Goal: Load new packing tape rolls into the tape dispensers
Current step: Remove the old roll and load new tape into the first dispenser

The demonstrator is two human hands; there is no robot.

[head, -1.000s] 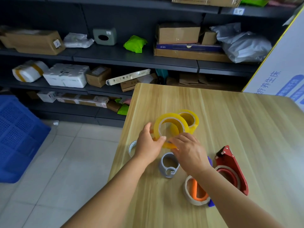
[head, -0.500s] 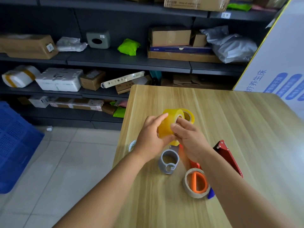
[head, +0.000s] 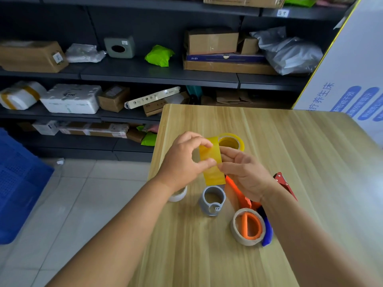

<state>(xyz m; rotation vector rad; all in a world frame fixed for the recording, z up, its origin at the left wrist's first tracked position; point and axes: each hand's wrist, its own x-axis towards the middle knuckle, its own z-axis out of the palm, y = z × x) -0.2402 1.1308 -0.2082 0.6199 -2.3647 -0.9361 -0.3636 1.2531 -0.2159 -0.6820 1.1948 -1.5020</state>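
A yellow tape roll (head: pixel 211 162) is held on edge above the wooden table (head: pixel 300 162), its outer band facing me. My left hand (head: pixel 182 162) pinches its left side with thumb and fingers; my right hand (head: pixel 244 172) grips its right side. A second yellow roll (head: pixel 232 141) lies flat just behind. Below the hands stand a grey dispenser core (head: pixel 212 200), an orange dispenser (head: pixel 248 224) ringed by a used cardboard core, and a red dispenser (head: pixel 285 184) partly hidden by my right wrist.
A white roll (head: pixel 179 195) peeks out under my left wrist near the table's left edge. Dark shelves (head: pixel 157 75) with boxes and parcels stand behind. A blue crate (head: pixel 18 183) sits on the tiled floor at left. A white printed board (head: pixel 352 79) leans at right.
The yellow roll has been lifted and turned from showing its open ring to edge-on. Both hands have shifted their hold to its sides. The camera has tilted slightly.
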